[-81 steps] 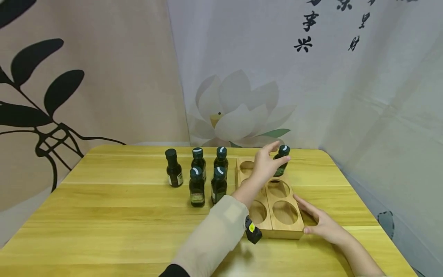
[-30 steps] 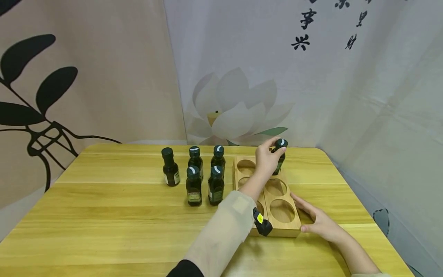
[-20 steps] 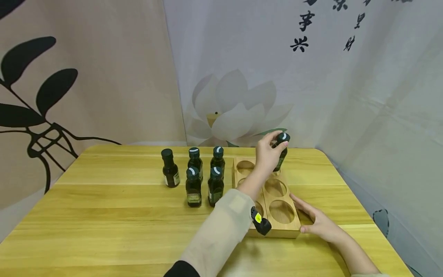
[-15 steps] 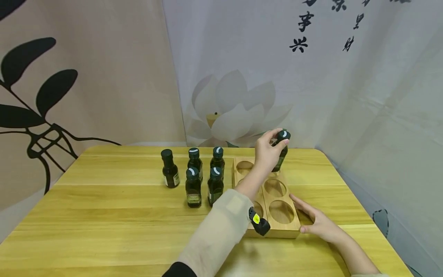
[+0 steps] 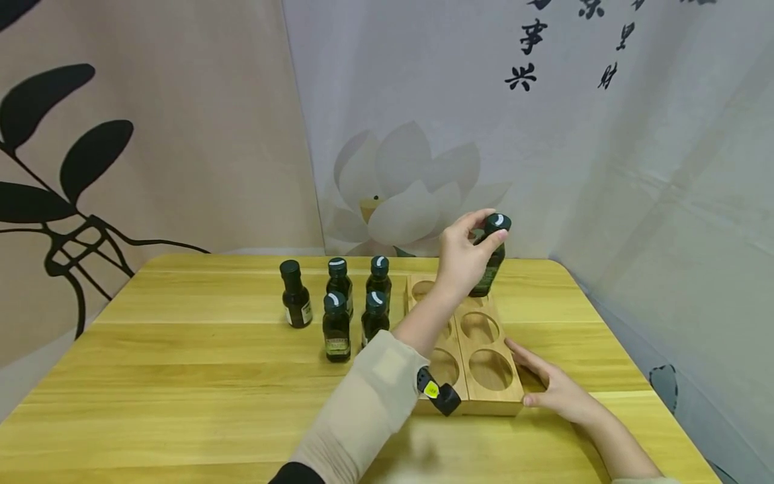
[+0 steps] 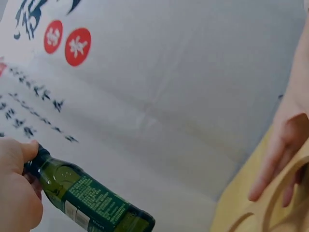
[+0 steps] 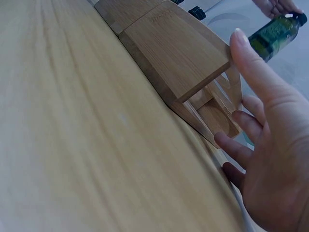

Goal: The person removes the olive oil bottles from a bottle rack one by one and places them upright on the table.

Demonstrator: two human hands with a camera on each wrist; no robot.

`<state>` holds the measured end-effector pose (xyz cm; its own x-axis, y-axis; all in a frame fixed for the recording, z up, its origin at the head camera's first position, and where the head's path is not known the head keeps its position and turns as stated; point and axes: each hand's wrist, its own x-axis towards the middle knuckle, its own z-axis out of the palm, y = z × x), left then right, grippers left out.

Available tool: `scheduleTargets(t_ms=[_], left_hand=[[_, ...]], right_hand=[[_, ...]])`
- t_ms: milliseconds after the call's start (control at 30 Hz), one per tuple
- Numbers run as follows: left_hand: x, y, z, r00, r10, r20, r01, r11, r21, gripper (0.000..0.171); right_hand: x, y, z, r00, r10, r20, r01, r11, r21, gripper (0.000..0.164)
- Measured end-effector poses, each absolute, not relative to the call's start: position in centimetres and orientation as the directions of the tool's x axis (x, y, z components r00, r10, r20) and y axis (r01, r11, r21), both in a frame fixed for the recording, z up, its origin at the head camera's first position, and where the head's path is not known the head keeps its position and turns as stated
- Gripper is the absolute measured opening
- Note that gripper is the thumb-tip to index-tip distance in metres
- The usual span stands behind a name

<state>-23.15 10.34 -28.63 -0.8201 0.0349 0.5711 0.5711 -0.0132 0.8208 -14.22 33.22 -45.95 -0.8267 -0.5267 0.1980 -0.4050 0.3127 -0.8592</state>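
Note:
My left hand pinches the neck of a small dark green bottle, thumb and fingers just under its black cap. Tilted, the bottle hangs over the far right part of a wooden rack with round holes. In the left wrist view its green label and pale barcode patch face the camera. The rack's visible holes hold no bottles; my left forearm covers part of its left row. My right hand rests against the rack's right side near the front corner, fingers extended and thumb at the edge.
Left of the rack several dark bottles stand upright on the wooden table, among them a front one and one with a longer neck. A printed cloth hangs behind the table's far edge.
My left hand, earlier spread around the bottle in the rack's far right, has closed on its neck and lifted it upward. My right hand stays at the rack's side.

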Motion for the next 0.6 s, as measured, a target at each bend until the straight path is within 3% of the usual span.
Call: scheduleTargets(t_ms=[600], left_hand=[[-20.1, 5.3, -23.5, -0.759, 0.053, 0.649, 0.649, -0.010, 0.760, 0.029]], right_hand=[[-14.2, 33.2, -45.9, -0.825, -0.524, 0.210, -0.415, 0.311, -0.855, 0.082]])
